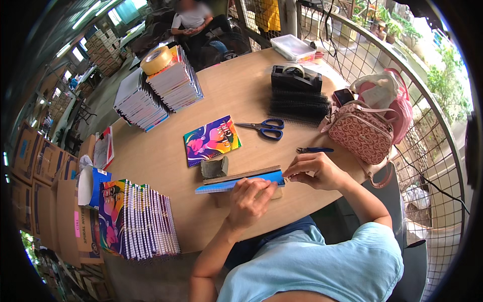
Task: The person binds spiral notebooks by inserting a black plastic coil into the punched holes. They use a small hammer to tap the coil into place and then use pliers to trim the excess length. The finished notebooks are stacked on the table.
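Holding a thin blue notebook [216, 187] with the left hand [249, 201], fingers bent over it. Right hand [314, 171]: fingertips drawn narrow at the notebook's right end; cannot tell whether they grip anything. Notebook lies along a brown wooden strip [251, 173]; small dark-blue-handled pliers [317, 149] beyond the right hand.

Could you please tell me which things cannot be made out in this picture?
In the head view:
- What, if anything, the right hand pinches: too small.
- Middle of the blue item: covered by the left hand.
- Contents of the patterned handbag: hidden by its sides.
- Markings on the distant boxes: too small.
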The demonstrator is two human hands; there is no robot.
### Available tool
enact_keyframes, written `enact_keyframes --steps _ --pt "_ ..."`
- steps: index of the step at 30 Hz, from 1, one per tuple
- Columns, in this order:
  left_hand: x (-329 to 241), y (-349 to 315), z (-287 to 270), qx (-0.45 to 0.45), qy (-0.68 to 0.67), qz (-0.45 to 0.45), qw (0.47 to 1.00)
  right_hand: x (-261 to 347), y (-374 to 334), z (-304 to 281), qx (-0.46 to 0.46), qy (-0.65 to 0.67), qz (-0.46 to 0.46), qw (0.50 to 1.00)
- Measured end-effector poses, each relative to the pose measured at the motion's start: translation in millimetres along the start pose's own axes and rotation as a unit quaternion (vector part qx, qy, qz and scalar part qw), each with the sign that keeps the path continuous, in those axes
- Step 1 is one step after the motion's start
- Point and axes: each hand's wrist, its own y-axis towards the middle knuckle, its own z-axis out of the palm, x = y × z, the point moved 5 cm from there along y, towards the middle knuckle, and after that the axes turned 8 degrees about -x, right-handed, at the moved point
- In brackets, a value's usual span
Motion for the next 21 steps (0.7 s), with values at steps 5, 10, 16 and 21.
enact_keyframes --steps 5,10,16,21 --pt "2.4 1.5 -1.1 -0.004 -0.003 0.000 1.000 4.0 3.6 2.2 0.020 -0.039 -0.047 0.998" --pt "4.1 9.5 -1.2 -0.018 -0.008 -0.009 1.000 -0.6 5.2 0.2 -0.023 -0.065 0.016 0.997" --pt "6.2 12.3 -0.5 -0.021 -0.010 -0.024 0.999 4.3 4.9 2.4 -0.033 -0.051 -0.076 0.995" --pt "10.8 17.5 1.7 -0.030 -0.011 -0.045 0.998 -1.8 4.5 2.8 -0.099 -0.045 -0.041 0.993"
